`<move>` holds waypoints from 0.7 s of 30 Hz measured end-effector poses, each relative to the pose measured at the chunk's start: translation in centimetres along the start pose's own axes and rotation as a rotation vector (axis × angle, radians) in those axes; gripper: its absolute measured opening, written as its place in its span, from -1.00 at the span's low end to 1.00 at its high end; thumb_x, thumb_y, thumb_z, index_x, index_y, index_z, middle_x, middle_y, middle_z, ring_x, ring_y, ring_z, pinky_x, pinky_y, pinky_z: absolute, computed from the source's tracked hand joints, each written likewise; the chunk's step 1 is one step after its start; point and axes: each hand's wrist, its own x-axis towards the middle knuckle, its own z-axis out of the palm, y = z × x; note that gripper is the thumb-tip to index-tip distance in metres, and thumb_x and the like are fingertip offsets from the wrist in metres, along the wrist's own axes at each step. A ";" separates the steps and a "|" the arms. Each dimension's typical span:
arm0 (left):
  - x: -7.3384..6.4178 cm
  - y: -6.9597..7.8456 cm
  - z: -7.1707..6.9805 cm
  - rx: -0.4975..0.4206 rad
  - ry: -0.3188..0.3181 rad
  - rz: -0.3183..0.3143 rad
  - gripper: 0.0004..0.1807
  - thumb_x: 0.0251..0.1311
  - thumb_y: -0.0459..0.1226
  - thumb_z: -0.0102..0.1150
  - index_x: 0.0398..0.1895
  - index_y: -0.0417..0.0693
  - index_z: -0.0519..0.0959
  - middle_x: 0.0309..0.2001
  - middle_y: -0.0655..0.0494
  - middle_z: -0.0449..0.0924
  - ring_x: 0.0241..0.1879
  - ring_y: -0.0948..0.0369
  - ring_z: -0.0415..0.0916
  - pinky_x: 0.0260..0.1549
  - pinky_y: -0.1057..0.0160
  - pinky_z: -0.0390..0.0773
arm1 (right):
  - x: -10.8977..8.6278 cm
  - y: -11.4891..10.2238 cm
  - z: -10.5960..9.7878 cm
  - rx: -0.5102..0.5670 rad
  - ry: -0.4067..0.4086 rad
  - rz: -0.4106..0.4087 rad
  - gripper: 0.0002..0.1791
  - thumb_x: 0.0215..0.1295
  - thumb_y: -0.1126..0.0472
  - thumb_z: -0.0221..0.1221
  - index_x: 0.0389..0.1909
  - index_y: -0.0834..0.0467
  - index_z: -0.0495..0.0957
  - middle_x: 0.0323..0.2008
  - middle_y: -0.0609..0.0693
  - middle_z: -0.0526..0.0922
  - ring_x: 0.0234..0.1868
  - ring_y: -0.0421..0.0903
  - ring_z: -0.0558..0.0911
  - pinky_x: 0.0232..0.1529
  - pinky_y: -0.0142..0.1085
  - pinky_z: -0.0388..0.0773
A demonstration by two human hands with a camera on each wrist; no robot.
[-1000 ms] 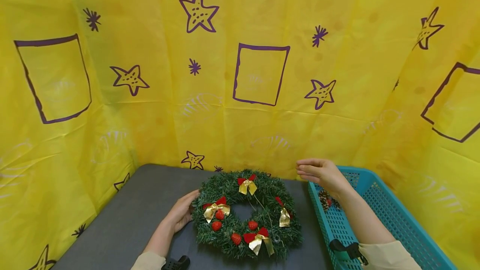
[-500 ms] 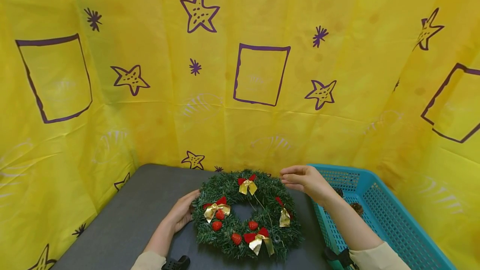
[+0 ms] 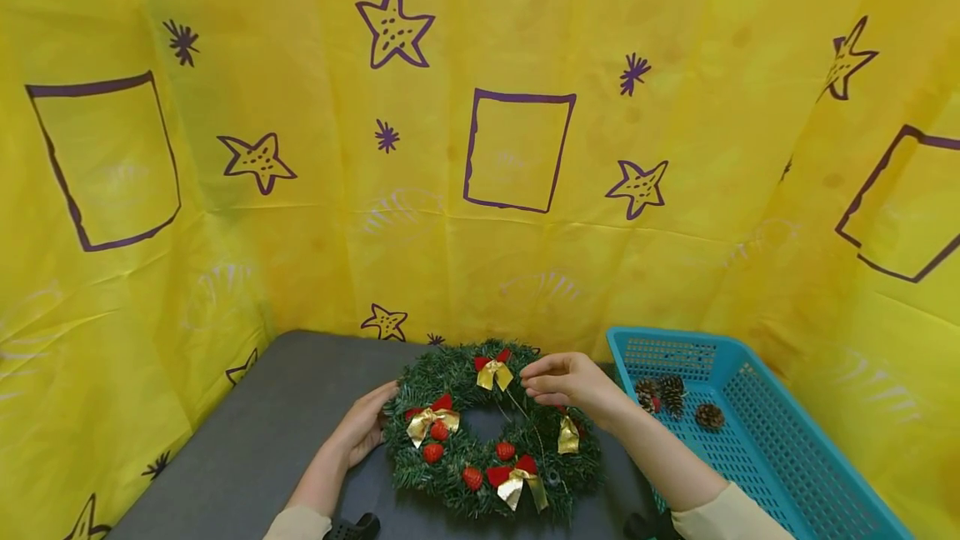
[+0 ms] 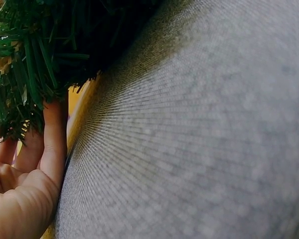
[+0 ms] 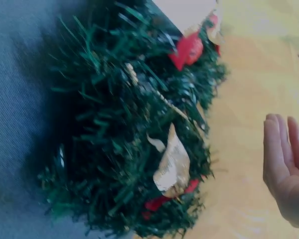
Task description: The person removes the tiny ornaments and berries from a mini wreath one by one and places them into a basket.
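Observation:
A green artificial wreath lies on the dark table. It bears several red-and-gold bows and several red berry-like ornaments. My left hand rests against its left edge; in the left wrist view its fairly straight fingers reach into the needles, which hide the tips. Over the wreath's upper right side hovers my right hand, between the top bow and the right-hand bow. In the right wrist view its fingers are extended, and nothing shows between them. A thin gold strand crosses the needles.
A turquoise perforated basket stands on the right, partly behind my right forearm. Several pine cones lie in it near the far left. Yellow curtains with purple drawings surround the grey table.
My right hand has moved left and lower from over the basket's edge to above the wreath, uncovering the pine cones. The left hand and the wreath stay put.

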 end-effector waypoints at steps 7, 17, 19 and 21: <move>0.1 0.0 0.0 -0.015 0.011 -0.004 -0.31 0.55 -0.03 -0.19 0.59 -0.10 -0.04 0.56 -0.20 -0.21 -0.41 0.32 0.14 -0.40 0.30 0.18 | 0.3 0.8 1.5 -0.041 -0.028 0.000 -0.59 0.37 0.23 0.21 0.11 0.43 0.53 0.13 0.36 0.60 0.06 0.08 0.68 0.07 -0.15 0.65; 0.1 -0.1 0.0 0.008 -0.002 -0.002 -0.32 0.56 -0.05 -0.23 0.60 -0.10 -0.07 0.57 -0.22 -0.23 -0.40 0.30 0.15 -0.31 0.20 0.18 | 0.5 2.0 2.9 -0.096 -0.055 0.024 -0.65 0.31 0.26 0.25 0.02 0.40 0.59 0.02 0.30 0.68 -0.02 0.07 0.70 0.03 -0.12 0.66; 0.1 -0.1 0.0 0.004 -0.008 0.001 -0.32 0.56 -0.06 -0.23 0.60 -0.11 -0.08 0.57 -0.24 -0.26 -0.40 0.30 0.14 -0.30 0.18 0.17 | 0.5 2.2 3.2 -0.116 -0.058 0.030 -0.66 0.30 0.27 0.25 0.01 0.40 0.61 0.00 0.31 0.68 -0.04 0.03 0.71 0.01 -0.12 0.66; 0.0 -0.1 0.0 0.001 -0.007 0.002 -0.32 0.56 -0.05 -0.23 0.60 -0.10 -0.08 0.57 -0.23 -0.25 -0.43 0.32 0.15 -0.32 0.20 0.18 | 0.5 2.4 3.4 -0.127 -0.065 0.031 -0.67 0.30 0.27 0.25 0.00 0.39 0.61 -0.02 0.30 0.69 -0.06 0.00 0.71 0.01 -0.12 0.66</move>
